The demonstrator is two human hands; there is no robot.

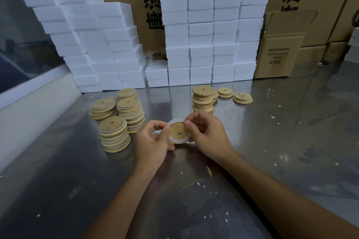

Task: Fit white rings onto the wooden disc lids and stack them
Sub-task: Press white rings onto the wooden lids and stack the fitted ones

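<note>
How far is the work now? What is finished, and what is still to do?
Done: ringed lids in four stacks on the left. In hand: left hand and right hand fit a white ring on one lid. Left: bare lids at right.

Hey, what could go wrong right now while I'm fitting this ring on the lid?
1. The white ring may seat unevenly on the wooden lid, since the left hand and right hand pinch only its edges.
2. The finished stacks beside the left hand lean; a bump might topple them.
</note>
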